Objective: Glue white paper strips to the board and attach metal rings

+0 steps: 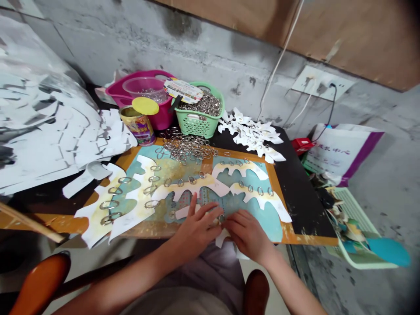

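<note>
Your left hand (195, 228) and right hand (248, 232) meet at the near edge of the table (305, 192), their fingertips around a small metal ring (221, 218). A white piece (223, 238) shows just below the fingers, partly hidden by your hands. On the left, your index finger points away from you while the other fingers bend in to the ring; you cannot tell from here whether that grip is closed on it. Your right fingers bunch together at the ring's other side, but whether that grip pinches the ring or the white piece cannot be told.

Beyond your left fingers lies a pale cut-out strip (183, 188) with rings along its upper edge; similar strips, also carrying rings, lie to either side. A heap of loose rings (188, 147) sits farther back, in front of a green basket (197, 124) filled with more metal pieces. Beside that basket stand a magenta basket (166, 116) and a tin (139, 127). To their right is a pile of white cut-outs (251, 133).
</note>
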{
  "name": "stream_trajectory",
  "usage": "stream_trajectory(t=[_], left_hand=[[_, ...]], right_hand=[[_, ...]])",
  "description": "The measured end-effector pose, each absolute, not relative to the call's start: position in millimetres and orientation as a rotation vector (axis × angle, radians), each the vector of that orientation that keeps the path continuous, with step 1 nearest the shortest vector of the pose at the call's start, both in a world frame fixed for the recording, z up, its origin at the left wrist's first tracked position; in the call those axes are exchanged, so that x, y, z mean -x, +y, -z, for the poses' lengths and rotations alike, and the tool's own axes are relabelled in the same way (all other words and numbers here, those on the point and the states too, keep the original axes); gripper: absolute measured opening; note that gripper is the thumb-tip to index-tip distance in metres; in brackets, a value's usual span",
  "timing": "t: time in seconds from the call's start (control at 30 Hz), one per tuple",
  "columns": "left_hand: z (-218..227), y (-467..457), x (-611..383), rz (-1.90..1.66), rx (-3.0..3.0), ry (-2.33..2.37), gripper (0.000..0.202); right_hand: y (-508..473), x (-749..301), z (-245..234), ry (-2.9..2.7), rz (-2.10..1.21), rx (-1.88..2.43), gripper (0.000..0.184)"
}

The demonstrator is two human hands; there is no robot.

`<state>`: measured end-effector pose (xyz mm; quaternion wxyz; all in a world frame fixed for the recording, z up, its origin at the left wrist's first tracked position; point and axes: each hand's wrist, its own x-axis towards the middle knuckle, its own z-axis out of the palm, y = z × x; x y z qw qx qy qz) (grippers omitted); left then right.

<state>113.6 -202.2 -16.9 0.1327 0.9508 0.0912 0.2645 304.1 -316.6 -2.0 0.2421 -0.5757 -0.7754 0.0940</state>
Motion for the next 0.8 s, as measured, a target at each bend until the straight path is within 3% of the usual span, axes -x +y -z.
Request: stream_trajectory(t=[0.27, 0.43, 0.6, 0.8], left_hand=[[10.2, -196.1, -117.2, -0.620, -2.606, 0.341, 0.021], [9.1, -197.0, -115.5, -0.582, -2.608, 0.308, 0.025], [9.7, -198.0, -114.5, -0.580, -2.696, 0.285, 0.032], [13.9, -198.2, -114.4, -0.649, -2.681, 0.256, 0.025]], right_hand=[[-333.3, -267.6, 11.0, -1.931, 0.159, 1.833, 0.020], [-339.2, -268.9, 8.4, -1.792, -0.112, 1.811, 0.017], [-331.1, -290.3, 4.8, -1.881, -0.219, 1.739, 0.031], [-323.9, -297.5, 6.4, -2.112, -0.107, 1.701, 0.014]])
